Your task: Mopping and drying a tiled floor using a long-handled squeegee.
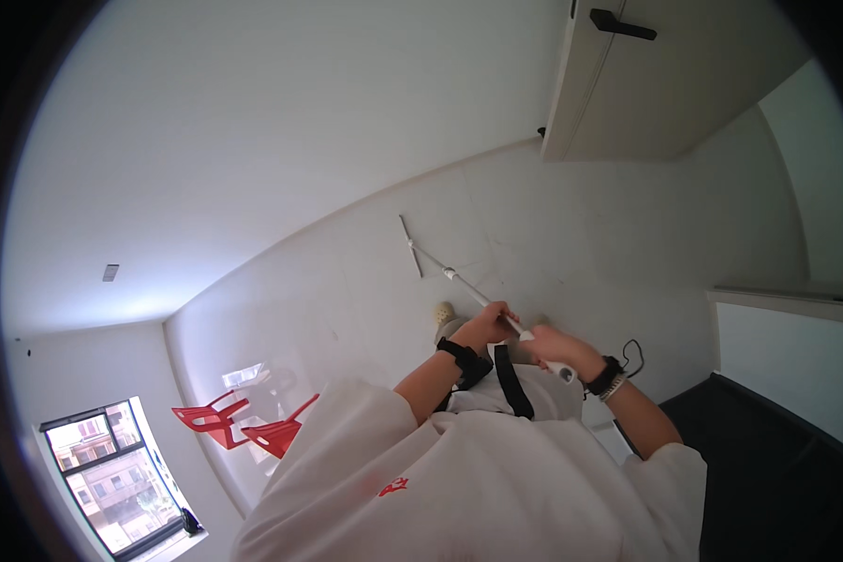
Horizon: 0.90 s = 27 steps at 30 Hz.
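Note:
A white floor tool [478, 295] slants away from me, its long pole ending in a thin T-shaped head [410, 245] on the pale floor. Whether it is a flat mop or a squeegee, I cannot tell. My left hand [498, 321] is closed round the pole below its joint collar [451, 273]. Nearer my body, my right hand [557, 347] grips the upper end, and the handle's looped tip [562, 372] sticks out beside it. Black straps circle both wrists.
A pale wall meets the floor [365, 281] beyond the tool head. At upper right is a door [665, 84] with a black handle [623, 25]. Red chairs [217, 421] stand to the left near a window [117, 473]. My beige clog [444, 312] is by the pole.

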Tool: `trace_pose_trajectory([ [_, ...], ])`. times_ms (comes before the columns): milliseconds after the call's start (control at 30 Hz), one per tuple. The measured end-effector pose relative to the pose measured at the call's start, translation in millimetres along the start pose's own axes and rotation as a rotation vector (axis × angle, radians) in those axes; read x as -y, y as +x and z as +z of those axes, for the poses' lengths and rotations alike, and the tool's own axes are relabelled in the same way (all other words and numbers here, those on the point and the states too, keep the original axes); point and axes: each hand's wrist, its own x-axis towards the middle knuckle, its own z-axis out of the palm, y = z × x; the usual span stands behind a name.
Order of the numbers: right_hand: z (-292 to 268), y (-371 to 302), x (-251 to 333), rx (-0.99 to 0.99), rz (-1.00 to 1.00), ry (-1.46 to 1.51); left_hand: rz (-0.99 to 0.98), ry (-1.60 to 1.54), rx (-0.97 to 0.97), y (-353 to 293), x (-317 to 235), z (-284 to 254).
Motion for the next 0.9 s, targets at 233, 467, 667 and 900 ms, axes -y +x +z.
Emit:
trace_pose_trajectory([
  [233, 77.3, 44.1, 52.1, -0.001, 0.009, 0.206, 0.631, 1.098, 0.287, -77.7, -53.3, -58.9],
  [467, 140.9, 72.5, 139.0, 0.027, -0.073, 0.136, 0.088, 0.073, 0.107, -135.8, -124.2, -113.2],
  [667, 218.5, 146.3, 190.6, 0.093, -0.144, 0.246, 0.275, 0.143, 0.008, -196.1, -191.1, -198.2],
  [900, 281.0, 235.0, 222.4, 0.276, -0.037, 0.576, 0.449, 0.314, -0.174, -208.4, -253.3, -302.1],
])
